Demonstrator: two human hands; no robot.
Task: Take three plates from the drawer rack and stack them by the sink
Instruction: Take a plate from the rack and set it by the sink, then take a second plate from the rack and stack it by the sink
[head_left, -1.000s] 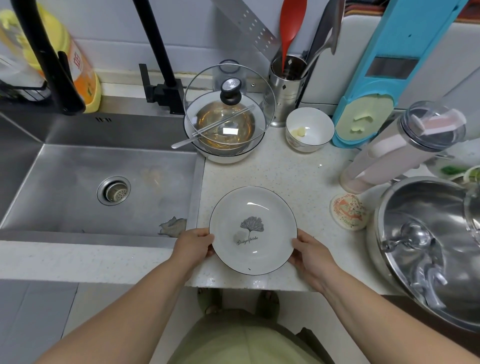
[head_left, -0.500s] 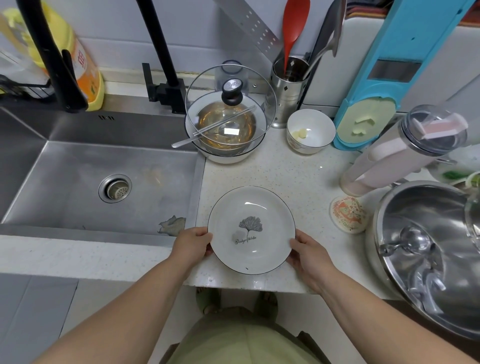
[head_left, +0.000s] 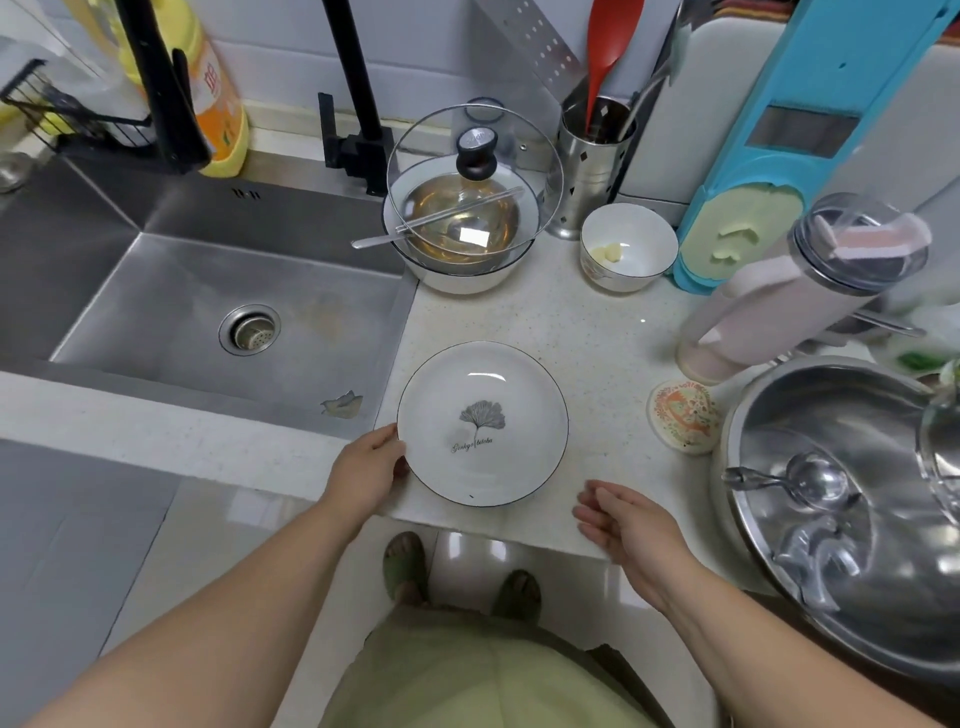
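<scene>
A home kitchen: steel sink (head_left: 156, 291), speckled countertop (head_left: 587, 332), cookware.

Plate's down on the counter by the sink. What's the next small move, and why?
Probably lift the left hand off the plate and go back for another. The plate lies flat on the counter beside the sink, the right hand is open and clear, and only one plate shows.

Both forearms are bare to the frame's edge, with no sleeves, watch or rings showing on the left hand (head_left: 370, 467) or the right hand (head_left: 631, 530). A pale olive-green garment (head_left: 483, 675) covers the body, and the feet wear green open-toed slippers (head_left: 405, 564).
</scene>
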